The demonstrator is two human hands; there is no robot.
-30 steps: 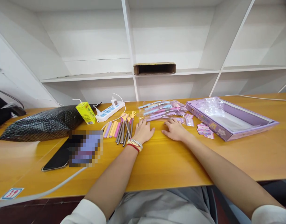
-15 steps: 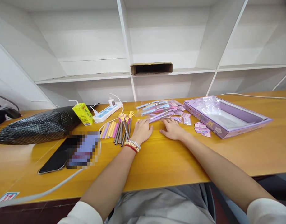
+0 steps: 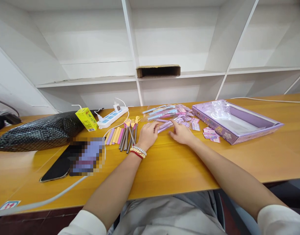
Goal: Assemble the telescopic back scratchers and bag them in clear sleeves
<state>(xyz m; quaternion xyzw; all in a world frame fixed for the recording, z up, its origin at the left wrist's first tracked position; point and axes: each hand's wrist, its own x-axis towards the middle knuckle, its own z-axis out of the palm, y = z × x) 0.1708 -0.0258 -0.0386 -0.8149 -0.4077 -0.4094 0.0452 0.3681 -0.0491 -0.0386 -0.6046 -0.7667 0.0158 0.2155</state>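
Your left hand [image 3: 148, 134] pinches a slim, glossy plastic packet [image 3: 165, 126]; to its right, your right hand [image 3: 182, 133] is half-curled, hold unclear.

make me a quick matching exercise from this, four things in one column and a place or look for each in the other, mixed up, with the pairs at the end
1. drink carton
2. purple packaged stick
3. cardboard box
4. metal rods

A. on the white shelf
B. some with yellow hand-shaped ends
C. bright yellow
D. between the left hand and right hand

Pairs: 1-C, 2-D, 3-A, 4-B
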